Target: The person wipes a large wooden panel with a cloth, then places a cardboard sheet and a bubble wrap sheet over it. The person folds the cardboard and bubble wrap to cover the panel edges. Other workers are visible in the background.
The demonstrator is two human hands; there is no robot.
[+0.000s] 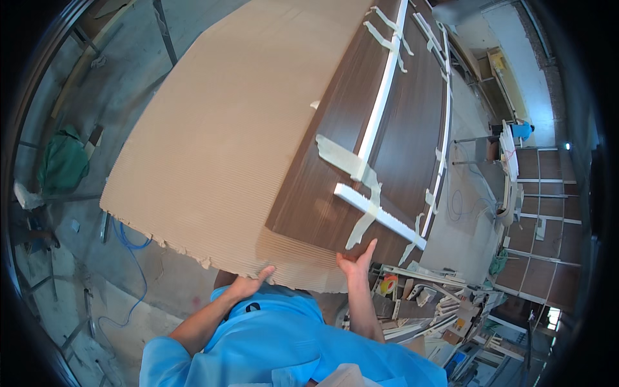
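Observation:
A large sheet of tan corrugated cardboard (pixel 213 142) with a ragged near edge stretches out in front of me. My left hand (pixel 248 285) grips that near edge, thumb on top and fingers hidden underneath. A dark brown wood-grain panel (pixel 322 206) lies over the cardboard's right side. My right hand (pixel 356 263) holds the panel's near edge, its thumb on the upper face and its other fingers partly hidden below. White strips, one long (pixel 383 90) and one short (pixel 380 216), are fixed to the panel with pale masking tape (pixel 342 157).
Offcuts and white strips (pixel 419 303) are piled at the lower right. A blue hose (pixel 135 277) runs over the floor at left, near a green bag (pixel 64 161). Far right, a person in blue (pixel 523 131) stands by a workbench (pixel 508 151). Brown panels (pixel 538 226) stand beyond.

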